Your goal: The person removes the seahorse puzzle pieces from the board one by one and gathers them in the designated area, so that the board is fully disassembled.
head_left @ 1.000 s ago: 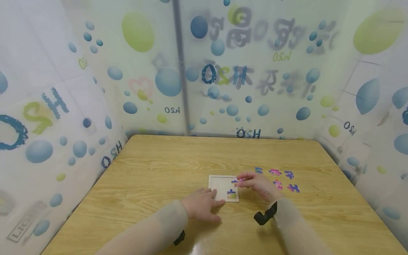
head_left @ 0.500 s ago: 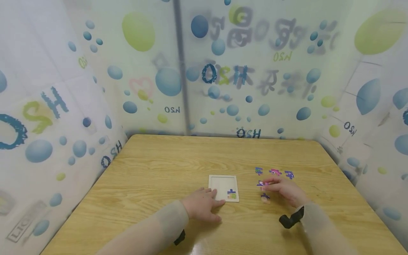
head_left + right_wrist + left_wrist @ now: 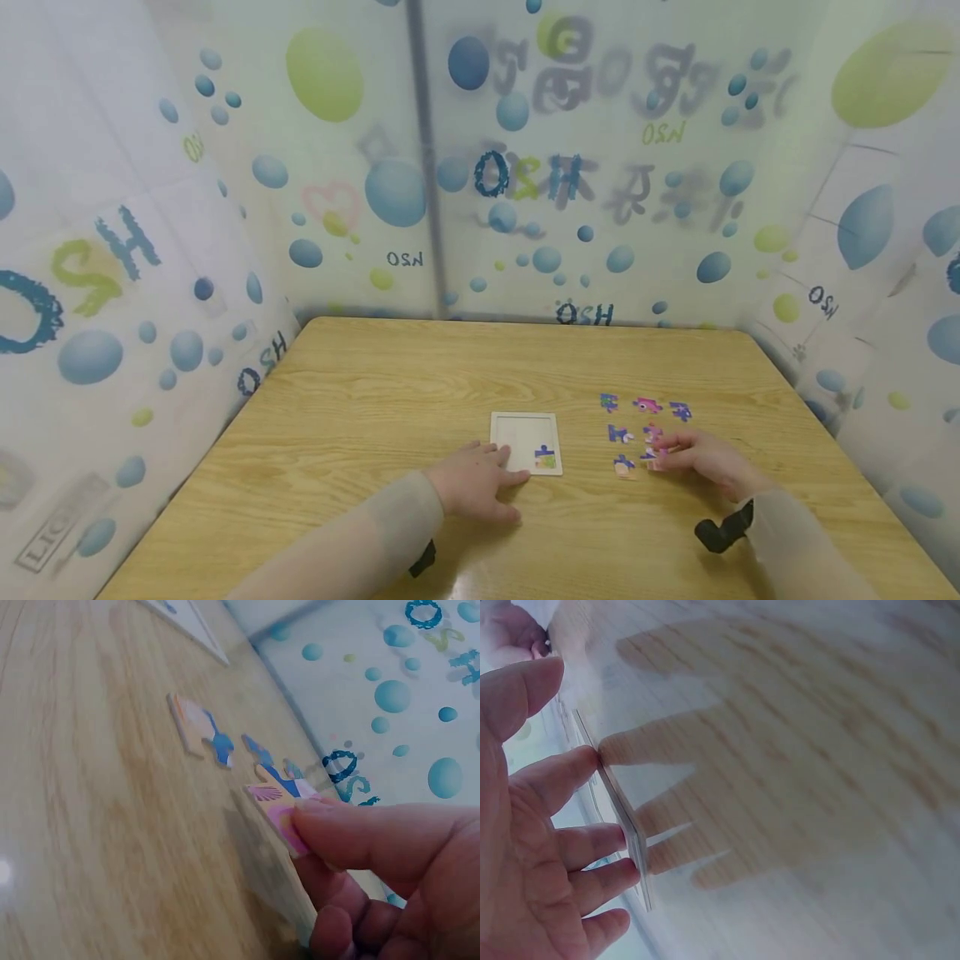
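My left hand (image 3: 476, 483) rests with straight fingers at the near left side of a square white puzzle tray (image 3: 517, 415); in the left wrist view its fingertips touch the tray edge (image 3: 619, 799). One blue and yellow puzzle piece (image 3: 545, 457) lies in the tray's near right corner. My right hand (image 3: 708, 462) pinches a pink, white and blue puzzle piece (image 3: 274, 802) between thumb and fingers. That piece is tilted, over the near side of the loose pieces, with a shadow on the wood below it.
Right of the tray, several loose puzzle pieces lie in rough rows, among them a pink one with an eye (image 3: 647, 406), a blue one (image 3: 619, 433) and a blue and peach one (image 3: 624, 466). The wooden table (image 3: 420, 367) meets patterned curtains behind and at both sides.
From over the tray's right edge, my right hand has moved right, past the nearer loose pieces, with the puzzle piece in its fingers. The left hand and tray stay in place.
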A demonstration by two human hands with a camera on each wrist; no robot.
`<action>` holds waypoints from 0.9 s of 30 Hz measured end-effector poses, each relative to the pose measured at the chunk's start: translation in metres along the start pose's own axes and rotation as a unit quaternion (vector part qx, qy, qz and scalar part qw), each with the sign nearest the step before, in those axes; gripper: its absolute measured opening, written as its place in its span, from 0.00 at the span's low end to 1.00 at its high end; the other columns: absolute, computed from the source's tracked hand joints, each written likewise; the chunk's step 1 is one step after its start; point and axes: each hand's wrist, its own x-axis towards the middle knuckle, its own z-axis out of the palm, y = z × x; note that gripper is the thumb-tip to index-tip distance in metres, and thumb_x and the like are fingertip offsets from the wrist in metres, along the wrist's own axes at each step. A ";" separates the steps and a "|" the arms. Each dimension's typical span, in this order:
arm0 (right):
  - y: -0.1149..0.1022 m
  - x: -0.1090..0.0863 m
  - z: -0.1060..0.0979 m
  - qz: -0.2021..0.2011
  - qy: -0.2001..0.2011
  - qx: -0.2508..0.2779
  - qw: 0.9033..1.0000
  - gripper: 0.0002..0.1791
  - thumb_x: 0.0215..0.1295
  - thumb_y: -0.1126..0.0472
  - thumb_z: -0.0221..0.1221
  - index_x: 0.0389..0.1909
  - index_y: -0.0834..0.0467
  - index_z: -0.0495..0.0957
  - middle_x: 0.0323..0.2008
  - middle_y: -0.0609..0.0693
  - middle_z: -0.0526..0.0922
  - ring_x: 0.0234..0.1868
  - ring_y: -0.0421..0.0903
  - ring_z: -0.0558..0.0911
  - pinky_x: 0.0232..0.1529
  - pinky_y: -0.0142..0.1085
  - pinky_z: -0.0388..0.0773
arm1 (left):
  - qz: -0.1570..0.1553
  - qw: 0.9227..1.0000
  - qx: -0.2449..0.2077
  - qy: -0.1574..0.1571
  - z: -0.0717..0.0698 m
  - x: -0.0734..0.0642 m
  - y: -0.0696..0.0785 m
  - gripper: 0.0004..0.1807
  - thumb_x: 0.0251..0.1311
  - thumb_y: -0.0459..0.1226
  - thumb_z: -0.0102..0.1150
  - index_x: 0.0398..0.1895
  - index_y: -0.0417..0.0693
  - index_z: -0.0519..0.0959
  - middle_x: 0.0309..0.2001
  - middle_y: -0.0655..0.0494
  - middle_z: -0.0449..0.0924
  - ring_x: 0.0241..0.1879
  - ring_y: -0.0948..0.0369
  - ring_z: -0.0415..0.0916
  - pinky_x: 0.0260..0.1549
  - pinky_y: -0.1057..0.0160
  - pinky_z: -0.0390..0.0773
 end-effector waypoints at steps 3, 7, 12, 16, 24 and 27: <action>0.000 -0.002 -0.002 0.003 -0.005 -0.015 1.000 0.22 0.56 0.61 0.68 0.49 0.67 0.79 0.41 0.53 0.78 0.39 0.48 0.73 0.40 0.39 0.70 | 0.002 1.000 0.003 0.001 0.000 0.001 0.000 0.34 0.59 0.66 0.48 0.70 0.73 0.64 0.72 0.46 0.58 0.70 0.48 0.55 0.69 0.50 0.52; 0.000 -0.005 -0.002 0.007 -0.002 -0.044 0.999 0.20 0.54 0.59 0.70 0.47 0.64 0.81 0.42 0.52 0.79 0.43 0.49 0.73 0.43 0.41 0.68 | 0.004 1.000 0.009 0.002 0.001 0.002 -0.001 0.34 0.59 0.66 0.47 0.70 0.73 0.64 0.71 0.45 0.58 0.70 0.48 0.56 0.69 0.50 0.53; -0.001 -0.008 0.000 0.026 0.008 -0.059 0.998 0.21 0.52 0.58 0.71 0.46 0.61 0.82 0.44 0.54 0.78 0.47 0.51 0.72 0.48 0.47 0.68 | 0.005 1.000 0.010 0.000 0.001 0.003 -0.001 0.34 0.59 0.66 0.47 0.70 0.73 0.63 0.71 0.45 0.58 0.70 0.47 0.56 0.69 0.50 0.53; 0.000 -0.009 0.001 0.021 0.015 -0.072 0.997 0.20 0.52 0.60 0.70 0.46 0.62 0.82 0.46 0.54 0.79 0.47 0.51 0.73 0.48 0.44 0.69 | 0.005 1.000 0.009 0.000 0.000 0.002 -0.001 0.34 0.60 0.66 0.47 0.70 0.73 0.63 0.71 0.45 0.57 0.70 0.48 0.56 0.69 0.50 0.53; 0.004 -0.009 0.000 0.004 0.016 -0.071 0.997 0.22 0.53 0.59 0.70 0.49 0.64 0.80 0.40 0.52 0.79 0.42 0.48 0.74 0.41 0.37 0.71 | 0.000 1.000 0.003 -0.001 -0.001 0.001 0.001 0.34 0.60 0.65 0.47 0.69 0.73 0.64 0.72 0.46 0.57 0.70 0.48 0.55 0.70 0.51 0.52; 0.004 -0.010 0.001 -0.004 0.014 -0.042 0.999 0.22 0.54 0.62 0.69 0.49 0.66 0.79 0.39 0.53 0.79 0.40 0.48 0.74 0.41 0.37 0.71 | -0.001 1.000 0.003 -0.002 -0.001 0.001 0.001 0.34 0.59 0.65 0.48 0.69 0.73 0.64 0.72 0.46 0.57 0.70 0.48 0.55 0.70 0.51 0.52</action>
